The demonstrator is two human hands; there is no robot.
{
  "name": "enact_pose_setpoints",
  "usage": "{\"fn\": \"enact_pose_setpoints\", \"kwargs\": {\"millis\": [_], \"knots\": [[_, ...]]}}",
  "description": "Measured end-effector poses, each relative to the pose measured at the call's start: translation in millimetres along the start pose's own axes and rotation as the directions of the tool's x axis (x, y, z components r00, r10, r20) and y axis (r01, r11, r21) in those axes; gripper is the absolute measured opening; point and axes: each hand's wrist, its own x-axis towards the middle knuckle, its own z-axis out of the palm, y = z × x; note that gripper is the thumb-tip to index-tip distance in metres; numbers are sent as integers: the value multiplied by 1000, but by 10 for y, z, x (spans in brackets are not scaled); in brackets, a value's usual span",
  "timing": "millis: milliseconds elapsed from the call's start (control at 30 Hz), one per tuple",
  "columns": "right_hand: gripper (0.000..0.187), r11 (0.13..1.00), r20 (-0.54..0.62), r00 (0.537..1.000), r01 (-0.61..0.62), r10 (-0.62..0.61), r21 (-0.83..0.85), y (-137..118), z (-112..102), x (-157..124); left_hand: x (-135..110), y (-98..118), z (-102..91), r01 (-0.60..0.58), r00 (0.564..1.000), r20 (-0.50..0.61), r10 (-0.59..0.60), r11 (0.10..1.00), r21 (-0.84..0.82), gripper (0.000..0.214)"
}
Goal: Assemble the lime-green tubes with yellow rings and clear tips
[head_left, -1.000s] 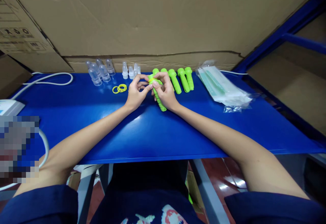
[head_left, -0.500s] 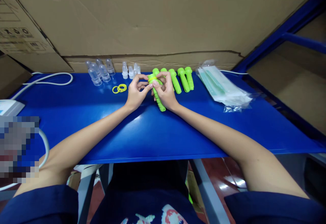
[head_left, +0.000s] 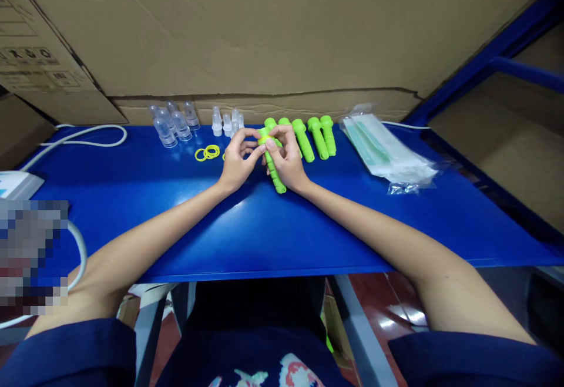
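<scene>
Both hands meet over the middle of the blue table (head_left: 273,228). My right hand (head_left: 287,161) grips a bright green ribbed plastic piece (head_left: 275,174) that slants down toward me. My left hand (head_left: 237,161) pinches at the head of the same piece, where a thin yellow ring sits; its fingers are curled. Loose yellow rings (head_left: 207,152) lie just left of my left hand. Several more green pieces (head_left: 314,136) lie in a row behind my right hand.
Clear plastic caps (head_left: 173,124) and small white nozzles (head_left: 227,121) stand at the back. A clear bag with flat packets (head_left: 385,153) lies at the right. A white cable (head_left: 83,134) runs at the left, by a white device (head_left: 17,184). Cardboard boxes (head_left: 264,29) wall the back.
Fingers of both hands have shifted slightly around the head of the green piece. Nothing else on the table has moved.
</scene>
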Motion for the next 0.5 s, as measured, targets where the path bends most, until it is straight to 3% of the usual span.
{"fn": "enact_pose_setpoints", "kwargs": {"millis": [333, 500], "knots": [[44, 1000, 23, 1000, 3, -3, 20, 45, -5, -8, 7, -1, 2, 9, 1000, -18, -9, 1000, 8, 36], [53, 995, 26, 998, -63, 61, 79, 65, 6, 16, 11, -57, -4, -23, 995, -95, 28, 998, 51, 39]]}}
